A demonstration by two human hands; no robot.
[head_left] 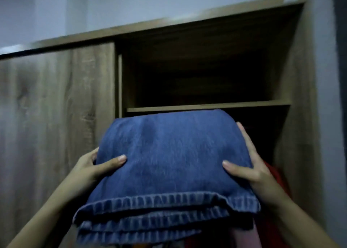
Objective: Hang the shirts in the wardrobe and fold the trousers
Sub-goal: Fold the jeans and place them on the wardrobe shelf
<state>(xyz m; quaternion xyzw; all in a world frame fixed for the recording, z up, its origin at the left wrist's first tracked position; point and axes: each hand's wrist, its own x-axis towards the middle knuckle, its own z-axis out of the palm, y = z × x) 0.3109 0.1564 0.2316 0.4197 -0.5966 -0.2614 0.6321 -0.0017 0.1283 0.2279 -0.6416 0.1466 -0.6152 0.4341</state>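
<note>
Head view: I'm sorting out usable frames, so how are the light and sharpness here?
Head view: dim, bluish light; the upper compartment of the wardrobe sinks into near black. The wardrobe's edges are smeared by motion blur and lean with wide-angle distortion. The folded jeans, left hand and right hand are only slightly soft; no glare.

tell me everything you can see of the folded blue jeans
The folded blue denim jeans form a thick, flat bundle of several layers, with stitched hems stacked at the near edge. The left hand and right hand hold its sides, thumbs on top, raised in front of the open brown wooden wardrobe, just below its shelf.
</note>
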